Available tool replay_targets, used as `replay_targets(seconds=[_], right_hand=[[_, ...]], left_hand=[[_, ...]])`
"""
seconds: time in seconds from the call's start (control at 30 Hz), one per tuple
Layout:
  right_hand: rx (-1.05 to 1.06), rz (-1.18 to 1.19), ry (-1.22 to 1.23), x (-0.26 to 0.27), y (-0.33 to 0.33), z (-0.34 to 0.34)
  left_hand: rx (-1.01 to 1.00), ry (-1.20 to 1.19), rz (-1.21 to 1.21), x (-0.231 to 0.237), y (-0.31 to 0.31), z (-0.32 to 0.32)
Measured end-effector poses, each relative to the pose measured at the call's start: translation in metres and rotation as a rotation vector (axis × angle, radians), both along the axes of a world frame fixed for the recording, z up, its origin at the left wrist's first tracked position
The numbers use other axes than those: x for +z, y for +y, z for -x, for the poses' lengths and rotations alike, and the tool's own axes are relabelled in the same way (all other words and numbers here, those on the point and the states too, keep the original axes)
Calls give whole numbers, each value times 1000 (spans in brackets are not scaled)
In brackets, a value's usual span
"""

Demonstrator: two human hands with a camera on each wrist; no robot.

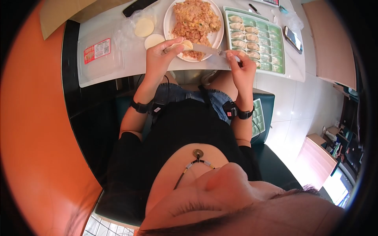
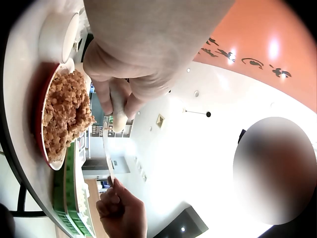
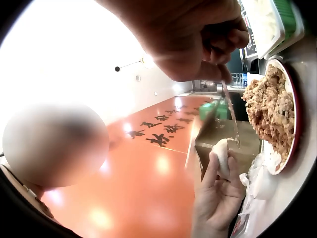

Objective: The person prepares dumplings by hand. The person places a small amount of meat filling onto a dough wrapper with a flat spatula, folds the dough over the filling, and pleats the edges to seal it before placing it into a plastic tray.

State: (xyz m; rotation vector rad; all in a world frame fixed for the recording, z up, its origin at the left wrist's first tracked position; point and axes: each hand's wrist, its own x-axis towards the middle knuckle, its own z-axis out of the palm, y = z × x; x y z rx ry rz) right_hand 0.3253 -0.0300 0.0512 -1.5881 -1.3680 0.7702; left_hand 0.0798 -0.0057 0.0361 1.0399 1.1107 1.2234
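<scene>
A round dough wrapper [image 1: 186, 45] is held folded between the thumb and fingers of the left hand [image 1: 160, 55], over the near edge of a plate of minced filling [image 1: 197, 23]. The right hand [image 1: 243, 67] grips the handle of a flat spreading blade [image 1: 204, 49], whose far end lies close to the wrapper. In the right wrist view the wrapper [image 3: 223, 157] curves up in the left hand [image 3: 218, 201], with the blade [image 3: 232, 114] beside it. The left wrist view has the wrapper [image 2: 119, 111] pinched at its sides.
Right of the plate stands a green tray [image 1: 277, 51] with several dumplings [image 1: 238, 26] in its compartments. Loose wrappers [image 1: 144, 27] lie left of the plate, near a clear plastic container [image 1: 100, 65]. A phone [image 1: 293, 38] rests at the right table edge.
</scene>
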Motion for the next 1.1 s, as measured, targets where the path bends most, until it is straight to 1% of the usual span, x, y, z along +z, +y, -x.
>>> replay_targets(seconds=[0.07,0.1,0.13,0.27,0.33,0.4,0.5,0.57,0.6,0.67,0.8,0.87,0.9,0.93,1.0,1.03,1.1], right_hand=[[-15,-53,103,-4,2,-5],[-16,-20,131,2,-1,-5],[-13,-36,129,5,-2,-5],[-24,-66,145,9,-1,-4],[-38,-10,84,17,-2,-1],[-42,-34,94,20,-2,3],[10,-68,20,31,-1,9],[96,-151,-75,37,0,16],[96,-148,-74,37,-1,17],[117,-225,-133,37,1,18],[91,-285,-75,29,4,2],[32,-328,-125,21,5,0],[48,-382,-191,13,7,5],[47,-381,-191,5,6,12],[142,-397,-412,-10,5,30],[140,-395,-413,-21,7,37],[192,-478,-523,-36,13,47]], left_hand=[[7,-2,-3,-1,1,2],[6,16,24,0,0,3],[4,33,50,1,0,3],[10,14,28,2,1,3],[20,20,7,1,2,2],[-4,4,5,1,0,2],[-17,14,-34,-4,0,2],[-26,35,-39,-3,-1,1],[-34,57,-41,-2,-3,1],[-36,40,-25,-1,-3,1],[-28,-35,42,4,-4,1],[-27,-35,41,3,-3,2],[-31,-36,43,2,-3,2],[-32,-36,44,-1,-2,3],[-60,-163,43,-8,-1,4],[-63,-163,45,-8,-2,3],[-72,-334,112,-3,-4,2]])
